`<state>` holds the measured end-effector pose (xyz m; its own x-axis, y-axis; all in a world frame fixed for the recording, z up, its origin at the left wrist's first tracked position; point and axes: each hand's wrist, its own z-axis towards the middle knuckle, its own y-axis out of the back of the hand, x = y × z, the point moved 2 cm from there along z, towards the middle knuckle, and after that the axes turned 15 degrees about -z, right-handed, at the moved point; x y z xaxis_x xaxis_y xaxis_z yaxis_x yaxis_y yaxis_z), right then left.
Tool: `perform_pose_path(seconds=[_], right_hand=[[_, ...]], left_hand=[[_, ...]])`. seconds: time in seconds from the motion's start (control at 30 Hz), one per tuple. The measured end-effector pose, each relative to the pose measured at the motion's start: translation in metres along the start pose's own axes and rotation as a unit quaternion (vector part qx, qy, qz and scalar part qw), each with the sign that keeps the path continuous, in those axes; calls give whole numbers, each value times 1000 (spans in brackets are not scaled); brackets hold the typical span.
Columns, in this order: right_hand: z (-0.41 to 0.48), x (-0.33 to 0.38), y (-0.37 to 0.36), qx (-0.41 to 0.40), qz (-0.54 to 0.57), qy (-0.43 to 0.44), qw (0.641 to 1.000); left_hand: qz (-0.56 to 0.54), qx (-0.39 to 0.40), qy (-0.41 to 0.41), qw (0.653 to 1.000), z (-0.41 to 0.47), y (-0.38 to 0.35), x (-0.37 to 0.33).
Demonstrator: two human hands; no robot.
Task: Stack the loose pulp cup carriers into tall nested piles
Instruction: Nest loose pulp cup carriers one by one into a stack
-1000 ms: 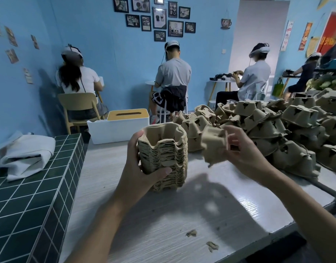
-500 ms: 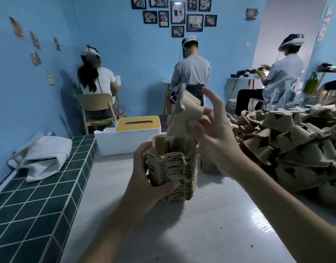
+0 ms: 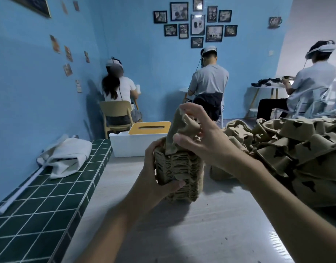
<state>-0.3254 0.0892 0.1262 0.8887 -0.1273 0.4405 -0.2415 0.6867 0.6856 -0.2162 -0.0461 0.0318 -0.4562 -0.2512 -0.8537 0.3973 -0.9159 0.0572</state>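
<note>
Now left hand grips the stack; right hand pinches a carrier, seemingly touching its top.

Blue-walled shared workroom, framed photos, headset-wearing seated workers

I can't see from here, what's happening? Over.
Left hand grips nested pile. Right hand holds carrier tilted over it. Nothing in the way.
</note>
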Motion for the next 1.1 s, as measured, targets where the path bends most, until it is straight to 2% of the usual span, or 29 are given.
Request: perform_pose_path(seconds=[0.07, 0.2, 0.4, 0.53, 0.67, 0.73, 0.83, 0.9, 0.97, 1.03, 1.1], right_hand=[[-3, -4, -5, -51, 15, -18, 998], [-19, -12, -18, -107, 119, -29, 987], [-24, -17, -26, -123, 159, -54, 978], [-26, -16, -28, -172, 240, -52, 954], [-25, -16, -30, -193, 272, -63, 941], [-25, -17, -34, -175, 254, -77, 948], [-30, -22, -37, -149, 162, -90, 971], [-39, -26, -37, -171, 116, -111, 972], [-50, -31, -34, -250, 98, -154, 951], [-60, -43, -33, -339, 46, -232, 911], [-68, -59, -33, -370, -26, -305, 877]], left_hand=[[-2, -10, -4, 1000, -2, -1, 1], [-4, -31, -4, 999, -4, 0, 7], [-22, -34, 9, 999, -6, 1, 10], [-33, -39, 21, 998, -7, -1, 9], [-15, -26, 21, 999, -4, 0, 8], [-7, -17, 27, 999, -1, 2, 3], [-43, -10, 31, 999, 5, 6, -8], [-56, -1, 23, 998, 10, 4, -16], [-50, -19, 0, 999, 13, 0, -18], [-42, -36, -12, 998, 15, -4, -15], [-47, -37, -19, 998, 17, -6, -10]])
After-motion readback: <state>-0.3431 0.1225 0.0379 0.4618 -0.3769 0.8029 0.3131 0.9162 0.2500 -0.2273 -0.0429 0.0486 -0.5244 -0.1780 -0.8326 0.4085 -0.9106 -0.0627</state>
